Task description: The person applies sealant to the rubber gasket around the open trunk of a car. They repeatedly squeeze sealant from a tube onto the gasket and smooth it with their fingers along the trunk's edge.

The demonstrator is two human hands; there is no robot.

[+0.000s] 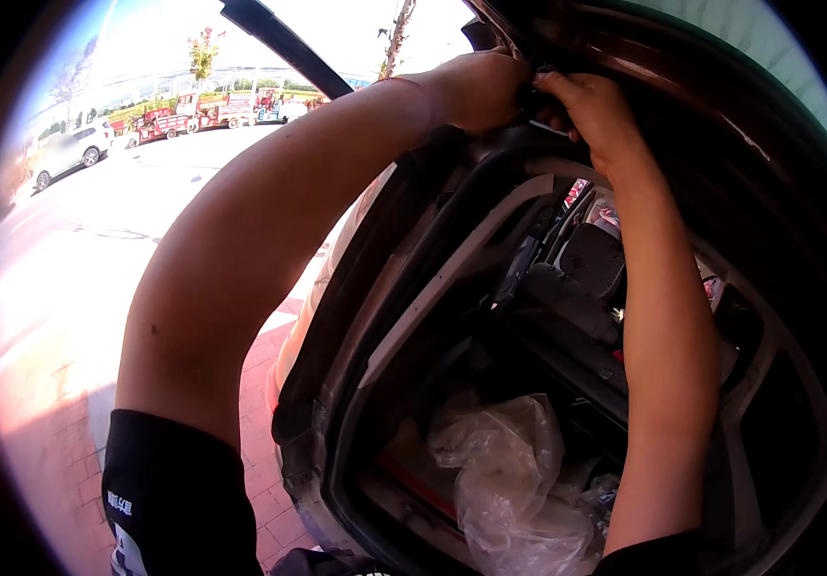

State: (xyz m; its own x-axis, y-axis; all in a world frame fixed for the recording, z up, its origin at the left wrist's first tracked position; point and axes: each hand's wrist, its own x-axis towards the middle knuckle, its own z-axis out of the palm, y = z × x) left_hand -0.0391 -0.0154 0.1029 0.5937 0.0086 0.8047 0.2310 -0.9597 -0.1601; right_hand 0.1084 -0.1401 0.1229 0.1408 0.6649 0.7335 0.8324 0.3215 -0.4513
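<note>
Both my arms reach up to the top of a car's open rear hatch opening. My left hand [490, 91] is closed, knuckles up, at the upper corner under the raised dark tailgate [711, 106]. Right beside it, my right hand [594, 110] has its thumb and fingers curled in toward the same dark spot. A small dark part seems to lie between the two hands, but shadow and my fingers hide what it is. Just below them runs the black rubber seal [461, 197] of the opening.
A crumpled clear plastic bag [509, 461] lies in the cargo space, behind a dark seat back [591, 259]. A black strut [284, 43] slants at upper left. Beyond the red paving [72, 413] stand a white car [72, 154] and several red three-wheeled vehicles [216, 110].
</note>
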